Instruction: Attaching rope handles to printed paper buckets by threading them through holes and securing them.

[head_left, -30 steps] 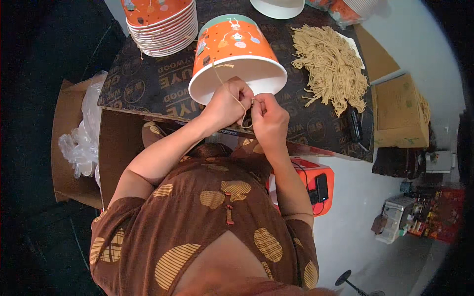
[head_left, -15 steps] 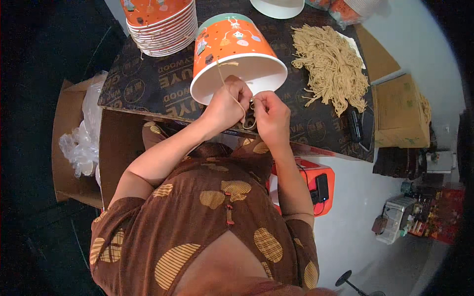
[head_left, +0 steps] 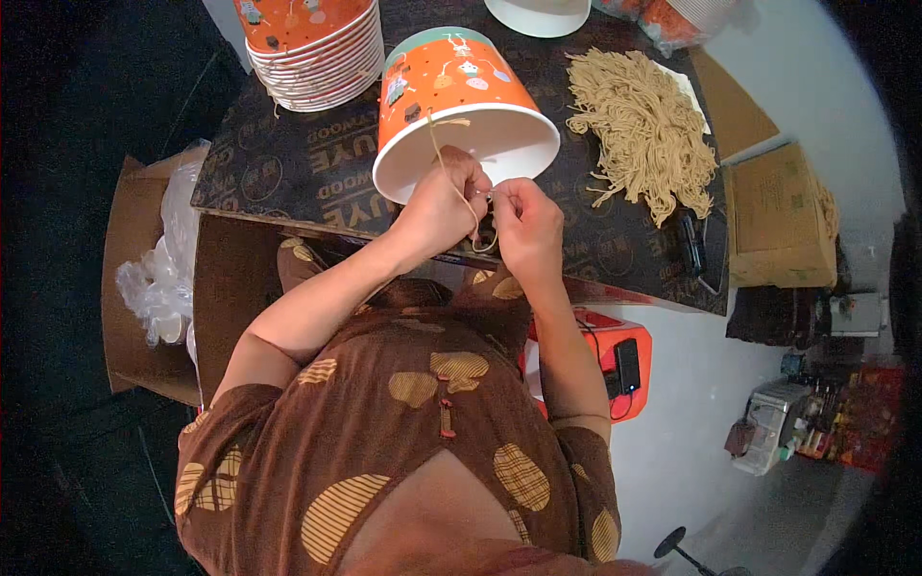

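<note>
An orange paper bucket (head_left: 461, 106) with a white inside lies tilted on the dark board (head_left: 288, 163), its open mouth toward me. A tan cord (head_left: 444, 154) runs from its side down into my hands. My left hand (head_left: 442, 206) pinches the cord at the bucket's rim. My right hand (head_left: 523, 226) is closed on the cord's other end, where a small loop hangs. The two hands almost touch, just in front of the rim.
A stack of orange paper buckets (head_left: 312, 48) stands at the back left. A heap of tan cords (head_left: 643, 130) lies to the right. A white lid (head_left: 538, 14) is at the far edge. A cardboard box with plastic bags (head_left: 154, 269) sits left, an orange device (head_left: 615, 360) below right.
The bucket has tipped a little more upright and shifted slightly right. Both hands stayed on the cord at the rim, working closer together.
</note>
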{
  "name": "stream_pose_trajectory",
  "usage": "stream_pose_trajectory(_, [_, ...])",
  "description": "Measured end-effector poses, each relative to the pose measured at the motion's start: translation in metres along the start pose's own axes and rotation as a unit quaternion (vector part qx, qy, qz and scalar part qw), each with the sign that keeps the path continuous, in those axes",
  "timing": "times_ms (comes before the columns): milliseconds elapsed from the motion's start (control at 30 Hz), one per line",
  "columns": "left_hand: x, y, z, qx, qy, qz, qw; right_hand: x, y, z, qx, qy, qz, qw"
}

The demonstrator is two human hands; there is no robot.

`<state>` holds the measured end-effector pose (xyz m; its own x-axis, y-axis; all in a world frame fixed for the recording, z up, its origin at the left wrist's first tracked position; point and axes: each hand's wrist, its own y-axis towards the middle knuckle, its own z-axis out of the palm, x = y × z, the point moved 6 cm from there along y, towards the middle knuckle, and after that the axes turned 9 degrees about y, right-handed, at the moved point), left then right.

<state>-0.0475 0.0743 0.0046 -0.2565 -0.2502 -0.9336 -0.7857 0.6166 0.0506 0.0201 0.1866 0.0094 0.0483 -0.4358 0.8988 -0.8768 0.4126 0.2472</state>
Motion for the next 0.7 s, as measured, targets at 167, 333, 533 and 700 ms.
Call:
stream_pose_trajectory(167, [-0.0010,0.0006,-0.0016,-0.015,0.056,0.018,0.998,-0.0026,0.0006,0.0003,0.006,0.019,0.015,1.000])
stream_pose_trajectory(333, [-0.0066,0.0022,-0.0038,-0.055,0.115,0.038,0.991,-0.0042,0.0014,0.0013,0.008,0.014,0.026,1.000])
stream_pose_trajectory(533, [-0.0047,0.0025,-0.0015,-0.044,0.108,0.012,0.993,-0.0058,0.0025,0.0022,0.003,0.004,0.023,1.000])
stream_pose_trajectory(700, [-0.0017,0.0035,-0.0020,-0.054,0.061,0.009,0.997,-0.0044,0.0003,0.0003,0.001,-0.001,0.010,1.000])
